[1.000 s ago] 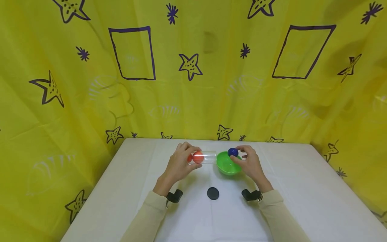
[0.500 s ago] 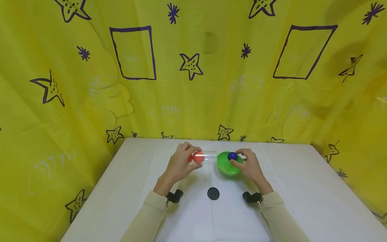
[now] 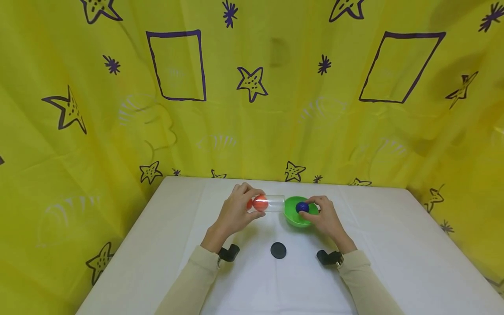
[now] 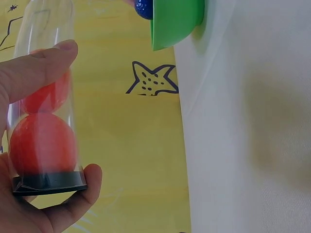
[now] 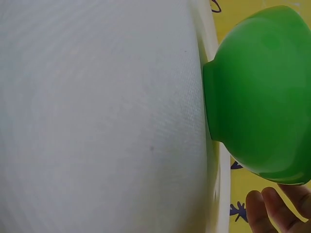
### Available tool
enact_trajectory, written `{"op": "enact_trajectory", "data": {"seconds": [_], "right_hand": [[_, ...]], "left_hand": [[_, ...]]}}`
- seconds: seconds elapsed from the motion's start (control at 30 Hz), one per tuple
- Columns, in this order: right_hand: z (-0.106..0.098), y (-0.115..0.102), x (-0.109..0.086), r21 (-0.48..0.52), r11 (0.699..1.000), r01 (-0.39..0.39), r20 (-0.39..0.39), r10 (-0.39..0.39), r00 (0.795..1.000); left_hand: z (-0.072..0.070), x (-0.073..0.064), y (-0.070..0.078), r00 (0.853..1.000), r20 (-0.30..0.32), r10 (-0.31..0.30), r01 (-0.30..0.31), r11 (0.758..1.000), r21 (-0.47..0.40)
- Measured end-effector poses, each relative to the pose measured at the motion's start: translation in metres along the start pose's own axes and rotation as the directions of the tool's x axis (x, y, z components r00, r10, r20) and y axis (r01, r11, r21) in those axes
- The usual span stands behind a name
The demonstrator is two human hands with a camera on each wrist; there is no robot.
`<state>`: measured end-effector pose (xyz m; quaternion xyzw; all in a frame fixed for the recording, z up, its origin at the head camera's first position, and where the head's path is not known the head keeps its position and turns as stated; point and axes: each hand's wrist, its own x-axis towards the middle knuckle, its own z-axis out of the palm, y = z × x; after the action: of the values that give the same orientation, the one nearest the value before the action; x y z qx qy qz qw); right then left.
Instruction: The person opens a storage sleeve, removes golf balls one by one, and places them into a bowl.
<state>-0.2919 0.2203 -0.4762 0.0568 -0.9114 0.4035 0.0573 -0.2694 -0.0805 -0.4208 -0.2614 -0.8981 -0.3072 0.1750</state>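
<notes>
My left hand [image 3: 235, 211] grips a clear tube [image 3: 277, 203] lying sideways in the head view. Inside are two orange-red balls [image 3: 260, 203], the lower one [image 4: 43, 143] resting at a black end cap [image 4: 49, 182] in the left wrist view. The tube's other end points at a green bowl [image 3: 292, 218] on the table. Over that bowl my right hand [image 3: 326, 217] pinches a dark blue textured ball [image 3: 302, 207] between thumb and finger. In the right wrist view the bowl [image 5: 265, 97] hides the ball, and some fingers [image 5: 257, 211] show beside it.
A round black lid-like disc [image 3: 278, 250] lies on the white-covered table [image 3: 260, 288], between the forearms. Behind the table hangs a yellow curtain [image 3: 220, 118] with star drawings. Each wrist carries a black camera [image 3: 229, 253].
My right hand has lowered the blue ball from the bowl's far rim to over its middle. The left hand and tube stay nearly still; the head view has shifted slightly.
</notes>
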Motion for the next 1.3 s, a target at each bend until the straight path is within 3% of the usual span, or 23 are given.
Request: {"op": "enact_trajectory", "data": {"seconds": [0.5,1.0,1.3], "right_hand": [[-0.002,0.001,0.001,0.002,1.0,0.006,0.002,-0.006,1.0],[-0.028,-0.025,-0.006,0.016,0.996,0.088,-0.05,-0.087,0.995],[-0.024,-0.056,-0.019,0.085,0.973,0.213,0.081,-0.219,0.972]], "left_hand": [[0.0,0.0,0.0,1.0,-0.001,0.0,0.0,1.0,0.01],[0.0,-0.001,0.0,1.0,-0.011,0.008,-0.008,1.0,0.021],[-0.002,0.0,0.0,1.0,-0.014,0.006,-0.006,0.999,0.039]]}}
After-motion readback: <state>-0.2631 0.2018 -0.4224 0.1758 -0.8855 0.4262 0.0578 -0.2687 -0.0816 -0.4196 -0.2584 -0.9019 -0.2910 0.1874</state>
